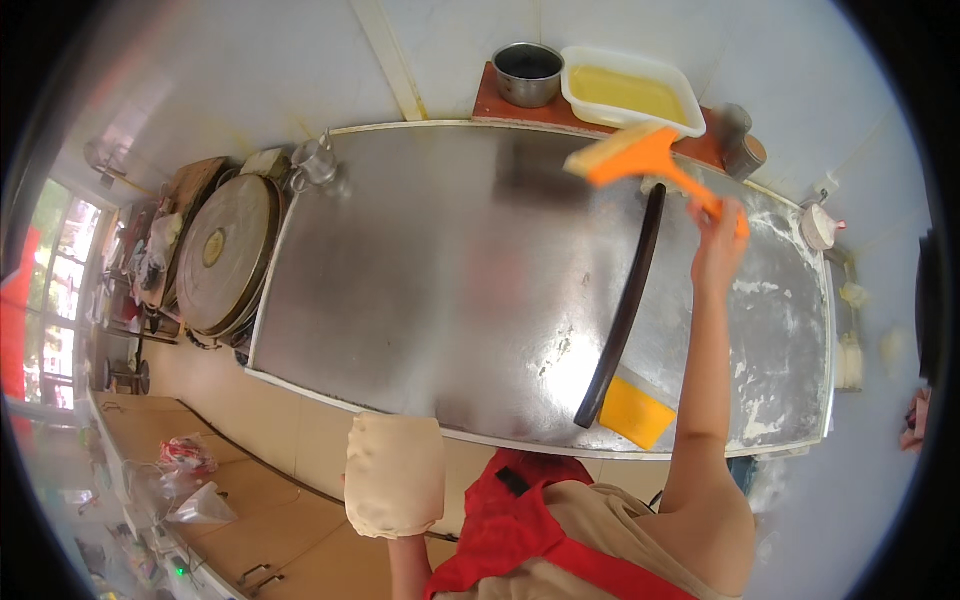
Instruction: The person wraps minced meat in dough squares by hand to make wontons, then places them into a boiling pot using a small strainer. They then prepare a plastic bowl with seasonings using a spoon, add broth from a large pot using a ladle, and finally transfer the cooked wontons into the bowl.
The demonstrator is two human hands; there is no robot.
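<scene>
My right hand (pixel 718 244) grips the handle of an orange brush (pixel 637 159) with pale bristles, held above the far part of the metal worktop, near a white tray of yellow liquid (pixel 630 94). A slab of pale dough (pixel 395 476) lies over my left hand and hides it, just off the worktop's near edge; only the forearm and a sliver at the slab's left side show. Between the two arms a long dark rolling pin (pixel 626 307) lies on the worktop, beside a scraper with a yellow grip (pixel 637 411).
A steel bowl (pixel 529 73) stands with the tray on a reddish board (pixel 491 101) at the back. A glass jug (pixel 313 163) stands at the back left corner, next to a large round metal griddle (pixel 225 255). Flour residue marks the right side, where a small white pot (pixel 819 227) stands.
</scene>
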